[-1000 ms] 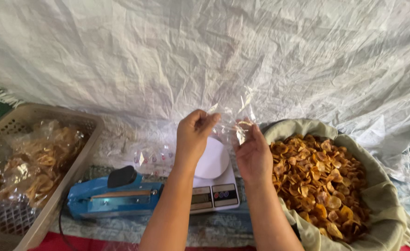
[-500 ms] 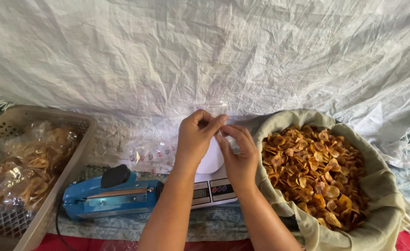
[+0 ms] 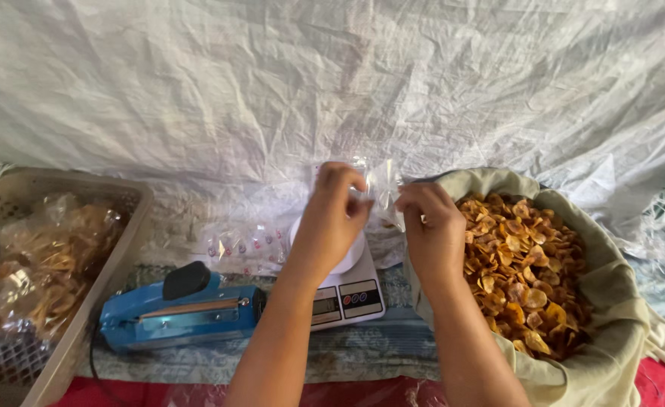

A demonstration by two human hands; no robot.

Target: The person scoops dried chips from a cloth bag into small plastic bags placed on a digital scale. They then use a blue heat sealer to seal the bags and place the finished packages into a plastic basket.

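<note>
Opening: clear plastic bag [image 3: 383, 188], pinched between both hands above the scale [image 3: 345, 290].
Left hand [image 3: 331, 222]: fingertips clenched on bag's edge.
Right hand [image 3: 432, 226]: pinching the opposite edge.
Tip: rub the layers apart; chips [image 3: 524, 271] just right of the fingers.

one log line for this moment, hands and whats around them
left hand + right hand: pinch small clear plastic bag | below: white digital scale | left: blue heat sealer | right: cloth-lined sack of golden chips

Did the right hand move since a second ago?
Yes. The right hand and the left hand hold a clear plastic bag. Earlier it was level with the white scale platter; now it sits higher, nearer the chip sack rim.
</note>
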